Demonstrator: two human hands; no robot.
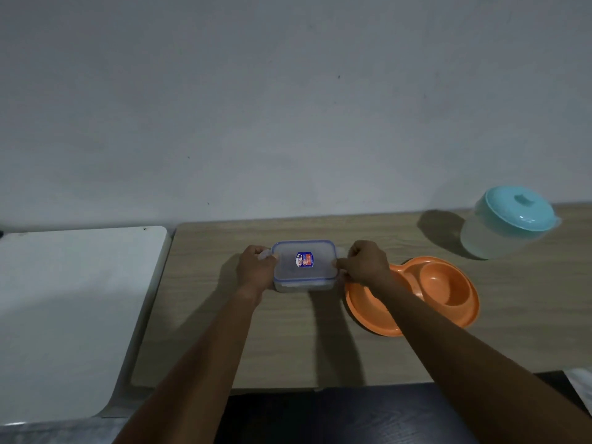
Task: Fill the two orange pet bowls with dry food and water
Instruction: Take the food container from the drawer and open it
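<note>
One wooden table [288, 347] (orange bowls [443, 285] atop) against grey wall [288, 107].

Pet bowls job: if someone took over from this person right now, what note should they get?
Left hand and right hand grip the end clips of the clear container, lid on, on the table.
Orange double bowl sits right of it, looks empty, partly hidden.
Teal-lidded jug stands far right, closed.
Done: nothing filled. Left: open container, pour food, add water.
</note>
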